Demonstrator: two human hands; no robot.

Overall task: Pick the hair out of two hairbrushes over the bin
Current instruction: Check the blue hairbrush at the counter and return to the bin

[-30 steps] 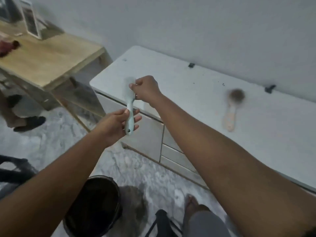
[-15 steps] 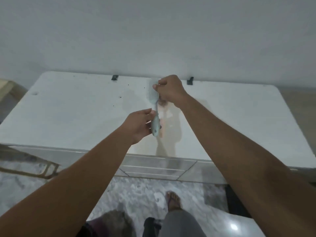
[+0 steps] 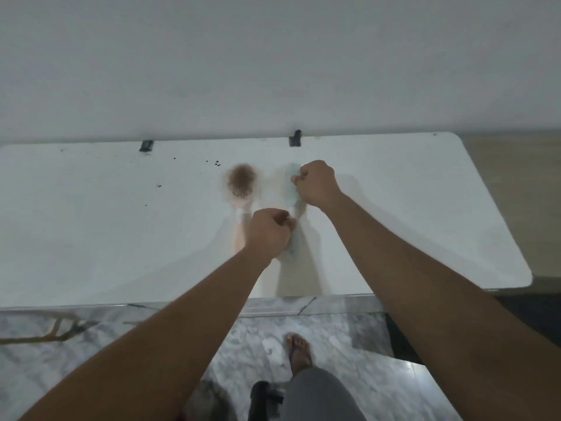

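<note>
A pale blue hairbrush (image 3: 292,247) is held low over the white cabinet top (image 3: 91,226), handle toward me. My left hand (image 3: 268,232) is closed around its handle. My right hand (image 3: 315,183) is closed at the brush's head, fingers pinched on it. A pink hairbrush (image 3: 241,189) lies on the cabinet just left of the blue one, its round head covered with a wad of brown hair; my left hand hides part of its handle. The bin is not in view.
The white cabinet stands against a plain wall, with two dark clips (image 3: 146,145) at its back edge and small dark specks on top. Grey marble floor (image 3: 91,354) lies below, with my sandalled foot (image 3: 299,350) and a dark object (image 3: 264,399) near it.
The view has swung from the wooden table and bin to face the cabinet. Both hands carried the blue brush down over the cabinet, next to the pink brush.
</note>
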